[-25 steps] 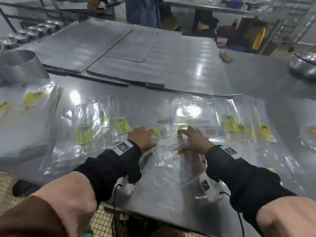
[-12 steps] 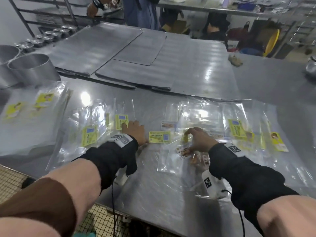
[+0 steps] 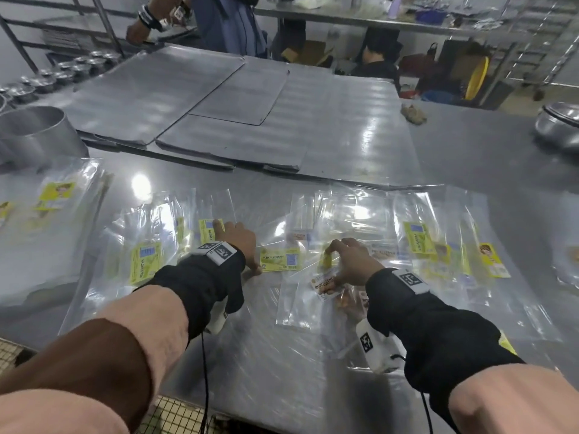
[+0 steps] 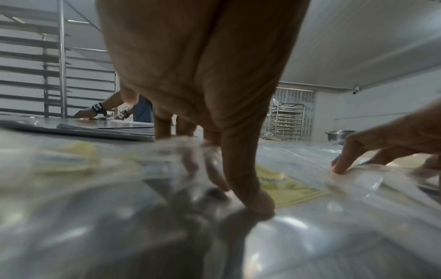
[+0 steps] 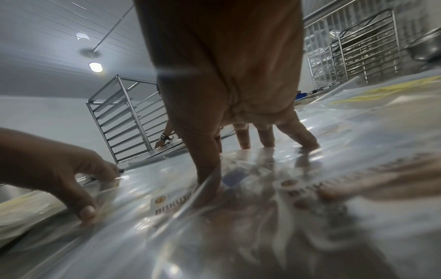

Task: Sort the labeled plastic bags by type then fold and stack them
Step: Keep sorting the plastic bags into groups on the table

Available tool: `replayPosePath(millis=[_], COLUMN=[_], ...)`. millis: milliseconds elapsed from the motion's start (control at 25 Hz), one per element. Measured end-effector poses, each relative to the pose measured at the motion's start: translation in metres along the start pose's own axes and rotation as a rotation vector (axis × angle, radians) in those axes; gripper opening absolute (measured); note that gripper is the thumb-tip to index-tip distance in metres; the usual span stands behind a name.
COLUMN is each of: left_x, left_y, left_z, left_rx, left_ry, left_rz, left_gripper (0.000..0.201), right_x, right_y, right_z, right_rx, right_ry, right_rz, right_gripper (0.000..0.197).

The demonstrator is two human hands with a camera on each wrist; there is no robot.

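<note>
Clear plastic bags lie spread over the steel table [image 3: 360, 145]. Several carry yellow labels, one reading KEK PANDAN [image 3: 279, 260]; others carry white BISKUT labels [image 3: 322, 280] [image 5: 167, 205]. My left hand [image 3: 239, 247] [image 4: 214, 179] is spread over the bags left of the KEK PANDAN label, fingertips on a yellow-labelled bag [image 3: 208, 231] and thumb down by the label's edge. Fingers arched and spread, my right hand [image 3: 343, 264] [image 5: 238, 160] presses its tips on the white-labelled bags, thumb on the BISKUT label. Neither hand lifts a bag.
A bag pile with yellow labels [image 3: 53, 195] lies far left and more yellow-labelled bags [image 3: 419, 238] on the right. Flat metal trays [image 3: 175, 89] cover the table's back, a round tin [image 3: 34, 133] stands left and a bowl [image 3: 557, 123] right. Another person [image 3: 225, 23] works beyond.
My left hand has slid left, away from the KEK PANDAN label, onto the yellow-labelled bags. The right hand has stayed on the white-labelled bags, its fingers arched higher. The camera view has tilted up.
</note>
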State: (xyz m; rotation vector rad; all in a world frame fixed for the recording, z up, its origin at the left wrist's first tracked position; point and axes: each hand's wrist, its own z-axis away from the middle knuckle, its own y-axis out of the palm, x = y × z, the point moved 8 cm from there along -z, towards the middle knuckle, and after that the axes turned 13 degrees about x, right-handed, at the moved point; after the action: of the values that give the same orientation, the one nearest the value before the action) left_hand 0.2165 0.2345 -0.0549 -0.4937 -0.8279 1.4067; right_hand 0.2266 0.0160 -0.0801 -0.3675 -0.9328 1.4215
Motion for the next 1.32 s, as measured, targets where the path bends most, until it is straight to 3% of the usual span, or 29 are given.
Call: replayPosePath(millis=[160, 240, 400, 520, 640, 760, 880, 1040, 1160, 1320], left_x=[-0.007, -0.002, 0.019, 0.063, 0.126, 0.179, 0.203, 0.201, 0.189, 0.184], left_y=[-0.014, -0.027, -0.037, -0.041, -0.022, 0.015, 0.052, 0.085, 0.092, 0.089], left_z=[0.009, 0.019, 0.036, 0.053, 0.061, 0.057, 0.052, 0.048, 0.046, 0.049], left_rx=[-0.123, -0.231, -0.303, -0.516, -0.704, -0.78, -0.732, -0.377, -0.246, -0.216], left_ry=[0.111, 0.192, 0.367, 0.334, 0.256, 0.047, -0.135, -0.394, -0.371, -0.346], left_rz=[-0.052, 0.105, 0.54, 0.77, 0.961, 1.049, 1.125, 0.814, 0.701, 0.658], left_gripper=[0.047, 0.038, 0.02, 0.035, 0.055, 0.045, 0.03, 0.049, 0.051, 0.053], right_x=[-0.001, -0.001, -0.002, -0.002, 0.015, 0.03, 0.034, 0.035, 0.031, 0.033], right_y=[0.0, 0.0, 0.003, 0.003, -0.002, 0.002, 0.011, 0.012, 0.015, 0.02], right_z=[0.0, 0.0, -0.003, -0.006, -0.005, -0.005, -0.008, -0.011, -0.012, -0.005], right_rx=[-0.02, -0.03, -0.014, -0.002, -0.072, -0.079, -0.073, -0.104, -0.109, -0.123], right_ry=[-0.024, -0.039, -0.032, 0.027, 0.035, 0.038, 0.05, 0.042, 0.045, 0.04], right_rz=[-0.025, -0.029, -0.004, 0.035, 0.102, 0.109, 0.101, 0.07, 0.091, 0.099], right_gripper=[0.074, 0.074, 0.079, 0.089, 0.086, 0.081, 0.072, 0.07, 0.074, 0.074])
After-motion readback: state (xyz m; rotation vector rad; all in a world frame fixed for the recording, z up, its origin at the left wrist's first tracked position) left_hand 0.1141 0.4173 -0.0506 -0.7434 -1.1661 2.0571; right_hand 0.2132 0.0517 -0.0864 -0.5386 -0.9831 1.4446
